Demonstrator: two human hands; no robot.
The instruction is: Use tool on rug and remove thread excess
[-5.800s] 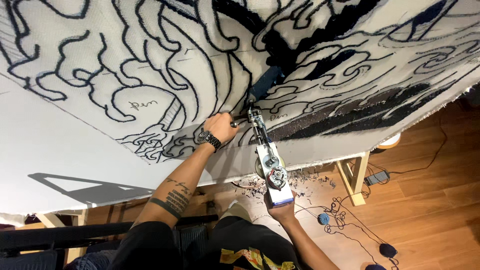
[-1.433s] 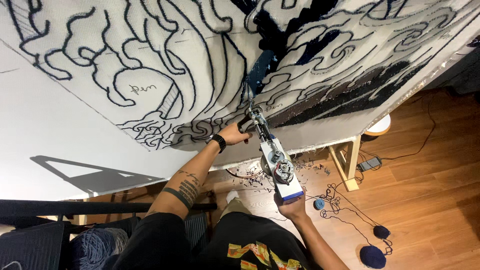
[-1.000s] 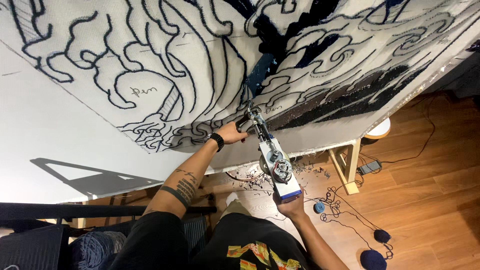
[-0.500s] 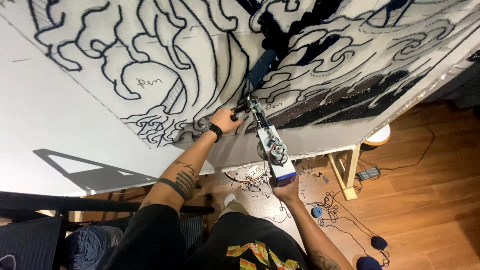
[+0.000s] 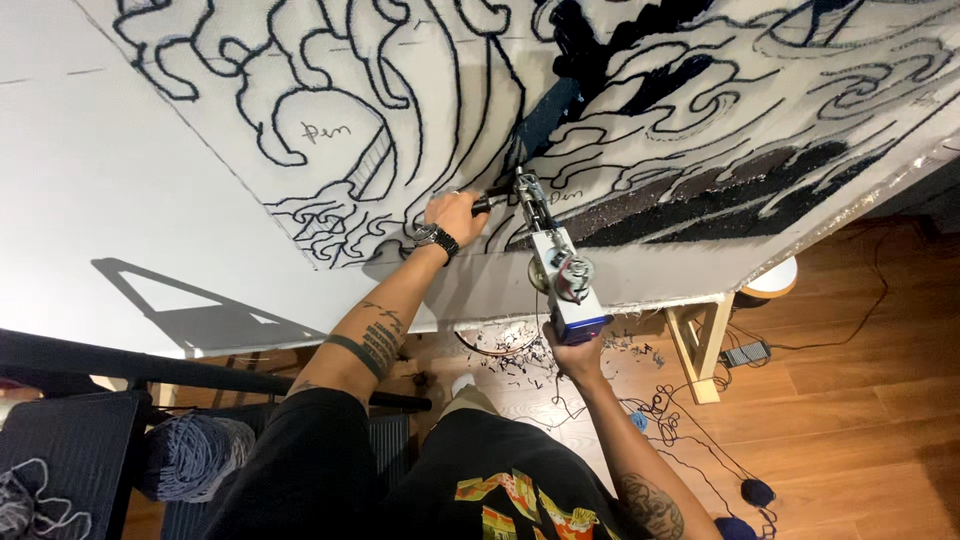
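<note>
Gripping tufting gun front handle, left hand, right hand clutching rear, fingers mostly hidden

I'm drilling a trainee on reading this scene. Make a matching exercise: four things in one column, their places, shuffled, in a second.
Things:
1. left hand
2. right hand
3. yarn ball
4. power strip

Places:
A. on the wooden floor beside the frame's leg
B. on the front handle of the tufting gun, up against the cloth
C. at the lower left, by the dark crate
D. under the rear end of the gun, at its blue base

Pairs: 1-B, 2-D, 3-C, 4-A
</note>
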